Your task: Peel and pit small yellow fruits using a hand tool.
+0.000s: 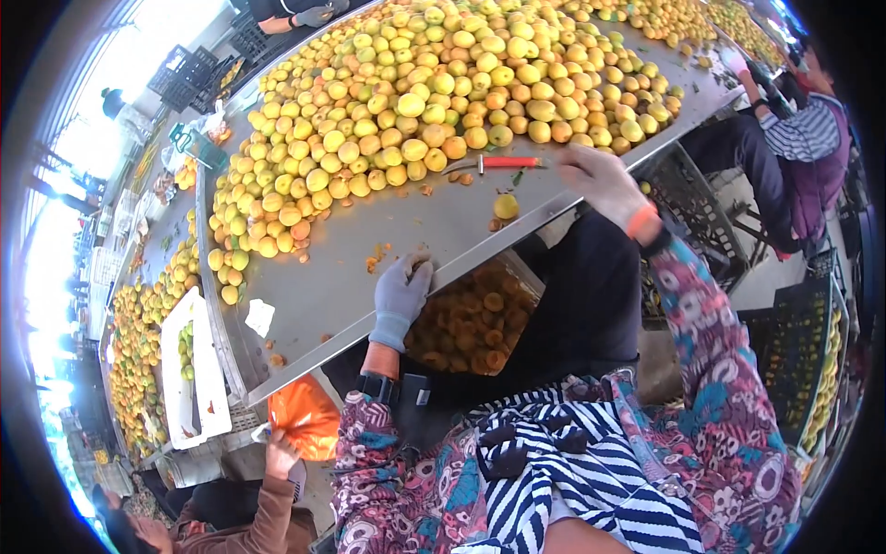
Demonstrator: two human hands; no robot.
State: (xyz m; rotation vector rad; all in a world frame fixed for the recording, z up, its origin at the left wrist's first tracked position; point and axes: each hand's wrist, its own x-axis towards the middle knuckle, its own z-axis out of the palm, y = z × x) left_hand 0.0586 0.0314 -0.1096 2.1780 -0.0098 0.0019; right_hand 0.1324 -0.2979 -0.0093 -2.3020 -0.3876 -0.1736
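My left hand [403, 292], in a pale knit glove, is at the front rim of a metal sorting table [332, 256] with its fingers curled; whether anything is inside them is hidden. To the right, my gloved right hand [601, 181] is blurred beside the end of a knife's red handle [511, 162]. Whether it touches the handle is unclear. The knife lies flat, its curved blade [460, 165] pointing left towards a large heap of yellow-orange apricots [415, 104]. One apricot [506, 206] sits apart near the rim, with a small brown piece [495, 224] beside it.
Below the rim, a container of halved apricots [477, 318] is by my legs. A white foam box [197, 367], a paper scrap [259, 317] and a green bottle [197, 145] are leftward. An orange bag [304, 419] hangs near another person's hand [282, 453]. Black crates [699, 201] stand right.
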